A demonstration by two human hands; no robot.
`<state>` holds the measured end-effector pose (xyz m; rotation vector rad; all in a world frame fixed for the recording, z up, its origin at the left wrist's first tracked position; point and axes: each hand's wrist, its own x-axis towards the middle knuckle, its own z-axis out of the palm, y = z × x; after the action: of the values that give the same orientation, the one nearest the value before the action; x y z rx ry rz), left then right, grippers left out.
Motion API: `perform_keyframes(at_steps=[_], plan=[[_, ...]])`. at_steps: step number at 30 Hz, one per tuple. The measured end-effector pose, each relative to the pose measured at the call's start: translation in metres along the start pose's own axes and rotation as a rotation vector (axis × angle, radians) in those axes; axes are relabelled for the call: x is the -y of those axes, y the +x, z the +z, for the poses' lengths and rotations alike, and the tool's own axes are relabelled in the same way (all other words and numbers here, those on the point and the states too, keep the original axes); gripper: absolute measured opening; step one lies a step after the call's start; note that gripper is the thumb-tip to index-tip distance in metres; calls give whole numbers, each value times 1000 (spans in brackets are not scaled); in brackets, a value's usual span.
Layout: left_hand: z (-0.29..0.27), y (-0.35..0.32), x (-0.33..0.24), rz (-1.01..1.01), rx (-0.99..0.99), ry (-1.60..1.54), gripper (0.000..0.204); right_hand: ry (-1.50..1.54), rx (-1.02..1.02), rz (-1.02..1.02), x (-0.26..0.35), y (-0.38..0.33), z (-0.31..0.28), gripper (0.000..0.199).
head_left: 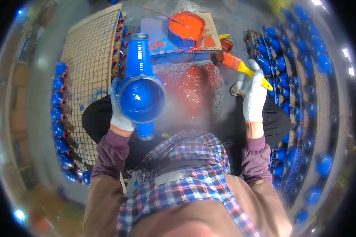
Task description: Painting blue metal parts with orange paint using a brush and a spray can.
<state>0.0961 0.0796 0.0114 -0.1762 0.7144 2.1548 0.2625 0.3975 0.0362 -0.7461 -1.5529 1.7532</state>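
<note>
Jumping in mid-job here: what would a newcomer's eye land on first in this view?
First, the big glossy blue cast-metal valve body held up at centre-left by the gloved left hand. Next, the round blue bucket of bright orange paint at top centre, with orange spatter on the floor below it. Then the orange-bristled, yellow-handled paintbrush gripped in the white-gloved right hand, and rows of blue valve bodies stacked along both sides.

One blue valve body (141, 93) held up, one paintbrush (241, 67), one bucket of orange paint (186, 24), one stirring stick (162, 14), two gloved hands; blue castings in the side racks too many to count.
</note>
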Motion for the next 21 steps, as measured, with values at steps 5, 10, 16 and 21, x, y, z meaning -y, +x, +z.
perform_keyframes(at_steps=[5, 10, 16, 21], plan=[[-36, 17, -8, 92, -67, 66, 63, 138, -92, 52, -69, 81, -7, 36], [-64, 11, 25, 143, -191, 201, 64, 419, -88, 274, -155, 144, 1, 27], [-69, 20, 39, 108, -185, -2, 49, 614, -29, 391, -220, 171, 20, 26], [-43, 20, 52, 90, 280, -70, 42, 656, 18, 475, -216, 151, 14, 22]])
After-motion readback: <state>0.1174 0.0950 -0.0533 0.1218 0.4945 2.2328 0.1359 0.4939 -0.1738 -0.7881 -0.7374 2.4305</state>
